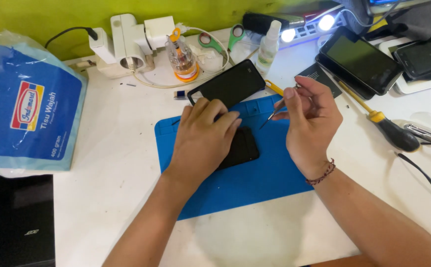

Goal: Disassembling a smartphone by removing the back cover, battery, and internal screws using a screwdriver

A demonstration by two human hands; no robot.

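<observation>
One blue mat (255, 183) on white table (116, 163). Left hand (203, 141) flat on one black phone (242, 148), grip spread. Right hand (309, 121) grip pinched on tweezers (273, 113). Beyond: one black cover (230, 84), two scissors (220, 39).

A mat (245, 183) lies mid-table (116, 163), with a phone (240, 148) on it under the left hand (203, 141). A second phone (228, 84) rests on the mat's far edge, with scissors (220, 42) behind it near the table's far edge. A tissue pack (25, 104) lies at the left edge, a screwdriver (381, 123) to the right of the mat.
</observation>
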